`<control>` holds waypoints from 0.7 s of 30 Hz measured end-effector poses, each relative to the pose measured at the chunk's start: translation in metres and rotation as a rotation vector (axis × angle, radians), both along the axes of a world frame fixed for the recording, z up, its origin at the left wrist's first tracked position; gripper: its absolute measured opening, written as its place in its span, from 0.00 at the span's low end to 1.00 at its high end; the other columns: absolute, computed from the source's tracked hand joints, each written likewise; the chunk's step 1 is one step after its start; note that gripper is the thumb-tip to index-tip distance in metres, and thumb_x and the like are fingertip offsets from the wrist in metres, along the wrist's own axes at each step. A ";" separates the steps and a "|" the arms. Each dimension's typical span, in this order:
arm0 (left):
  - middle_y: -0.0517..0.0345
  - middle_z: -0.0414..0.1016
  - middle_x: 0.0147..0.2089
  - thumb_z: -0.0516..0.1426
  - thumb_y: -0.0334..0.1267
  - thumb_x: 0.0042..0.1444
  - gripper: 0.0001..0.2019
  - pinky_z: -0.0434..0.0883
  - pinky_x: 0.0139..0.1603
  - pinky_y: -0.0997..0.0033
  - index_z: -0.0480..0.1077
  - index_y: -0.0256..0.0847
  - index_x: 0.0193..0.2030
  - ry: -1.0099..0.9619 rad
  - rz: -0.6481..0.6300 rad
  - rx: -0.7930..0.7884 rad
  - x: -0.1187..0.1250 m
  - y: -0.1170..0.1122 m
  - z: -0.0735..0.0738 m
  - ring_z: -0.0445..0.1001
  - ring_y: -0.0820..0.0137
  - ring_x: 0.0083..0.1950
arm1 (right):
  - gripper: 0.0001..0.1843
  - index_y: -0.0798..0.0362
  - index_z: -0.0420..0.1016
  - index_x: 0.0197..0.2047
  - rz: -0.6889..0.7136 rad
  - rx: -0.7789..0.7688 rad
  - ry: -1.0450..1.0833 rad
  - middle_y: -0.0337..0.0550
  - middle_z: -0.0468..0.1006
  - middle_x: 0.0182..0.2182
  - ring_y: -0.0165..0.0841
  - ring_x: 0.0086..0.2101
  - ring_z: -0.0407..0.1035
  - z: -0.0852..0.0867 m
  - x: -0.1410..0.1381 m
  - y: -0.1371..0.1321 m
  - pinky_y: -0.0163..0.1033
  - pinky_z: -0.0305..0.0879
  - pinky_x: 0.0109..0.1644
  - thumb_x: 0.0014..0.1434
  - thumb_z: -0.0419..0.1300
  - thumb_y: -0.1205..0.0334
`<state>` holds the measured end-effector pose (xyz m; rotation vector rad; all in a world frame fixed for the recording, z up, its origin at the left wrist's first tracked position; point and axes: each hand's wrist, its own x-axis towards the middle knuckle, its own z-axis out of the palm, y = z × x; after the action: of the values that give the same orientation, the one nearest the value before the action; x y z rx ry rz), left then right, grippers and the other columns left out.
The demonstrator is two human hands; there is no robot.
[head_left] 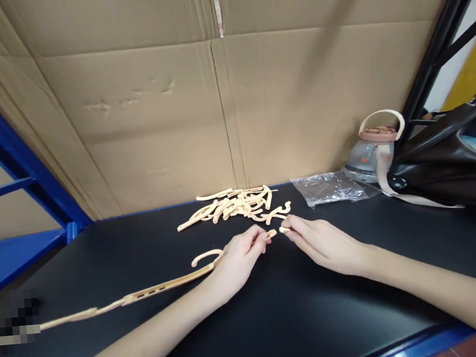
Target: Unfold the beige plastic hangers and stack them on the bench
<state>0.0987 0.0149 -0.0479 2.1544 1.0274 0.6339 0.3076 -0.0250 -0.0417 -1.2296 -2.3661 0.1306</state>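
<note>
My left hand [241, 256] is closed on the end of a long beige plastic hanger [170, 283], whose tip pokes out past my fingertips. The hanger has a curved hook and a row of slots, and it runs left toward a blurred patch. My right hand [321, 242] pinches a beige plastic hanger piece [284, 229], mostly covered by my fingers. A small gap separates the two tips. Just beyond my hands lies a pile of loose beige hanger parts [234, 205], several of them curved. Whether the hooked part by my right fingertips joins the pinched piece, I cannot tell.
A crumpled clear plastic bag [330, 188] lies at the back right of the black tabletop [251, 333]. Beside it stand a water bottle [363, 159] with a strap and a dark brown leather bag [432, 167]. Cardboard [154, 124] walls the back; a blue metal frame [34, 185] borders the left.
</note>
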 end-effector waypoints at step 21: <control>0.64 0.72 0.36 0.41 0.44 0.66 0.16 0.63 0.40 0.71 0.67 0.46 0.36 0.015 -0.049 0.024 0.001 0.000 -0.003 0.70 0.70 0.39 | 0.07 0.53 0.61 0.37 -0.122 0.411 -0.435 0.38 0.68 0.32 0.27 0.23 0.67 -0.019 -0.006 0.005 0.35 0.44 0.20 0.61 0.48 0.75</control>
<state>0.0997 0.0150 -0.0504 2.2008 0.9768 0.6110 0.3017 -0.0203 -0.0606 -1.2818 -2.4806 -0.6932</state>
